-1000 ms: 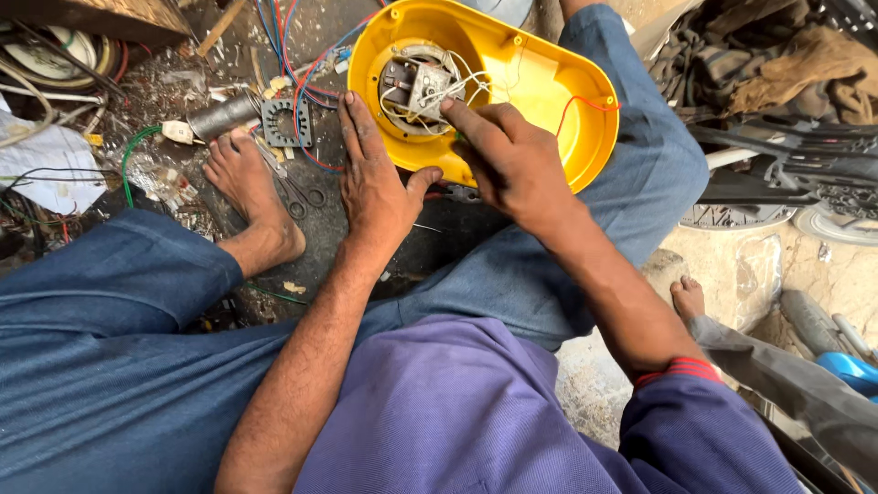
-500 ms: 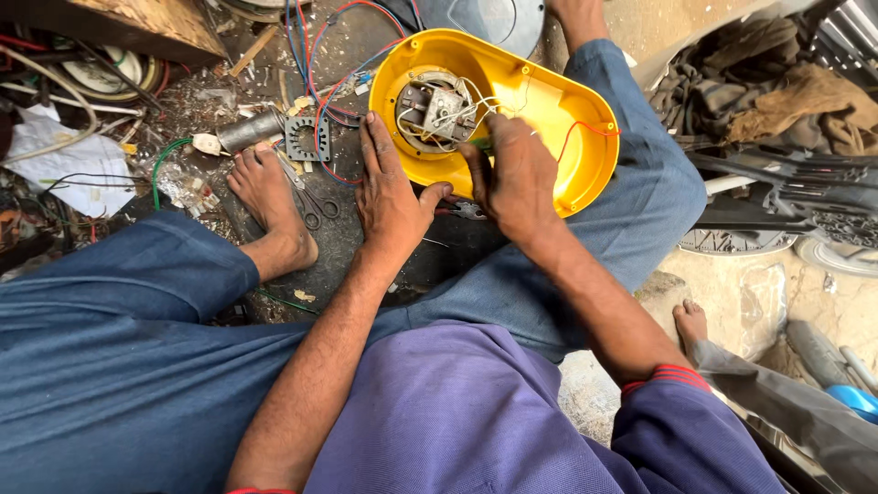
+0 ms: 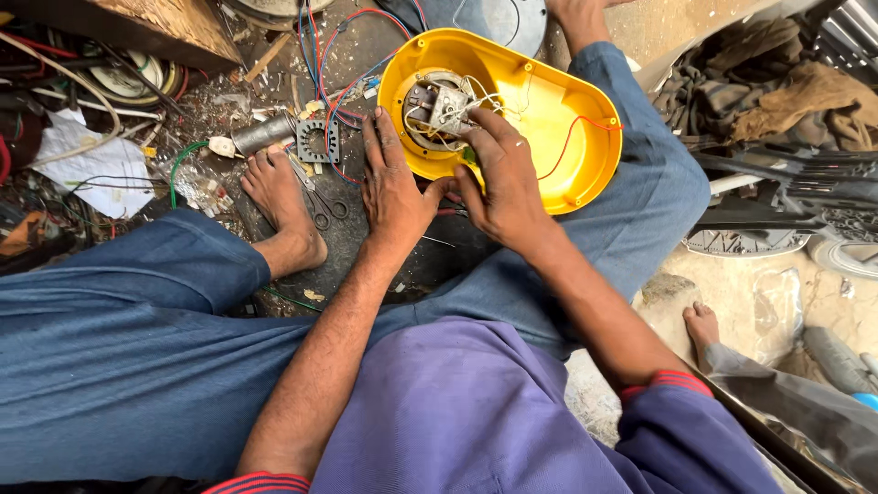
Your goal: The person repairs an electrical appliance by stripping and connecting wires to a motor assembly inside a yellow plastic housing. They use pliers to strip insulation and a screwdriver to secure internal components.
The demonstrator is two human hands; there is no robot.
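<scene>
In the upper middle of the frame we have the yellow housing [image 3: 549,119], an open oval shell resting hollow side up on our right thigh. Inside its left end sits a small grey motor assembly [image 3: 441,108] with thin white wires, and a red wire [image 3: 576,137] curves across the bare yellow floor to the right.

Our right hand [image 3: 503,187] lies over the lower rim of the shell, its fingertips [image 3: 476,123] pressed to the motor assembly; whether they pinch a part we cannot tell. Our left hand [image 3: 393,187] is spread flat, fingers extended, against the shell's outer left wall, bracing it rather than closing around it.

Just left of that hand, our bare foot [image 3: 279,197] rests on the dirty floor beside a pair of scissors [image 3: 322,206], a square metal frame [image 3: 316,142] and a grey cylinder [image 3: 263,134]. Tangled coloured wires [image 3: 320,55] run across the upper left.
</scene>
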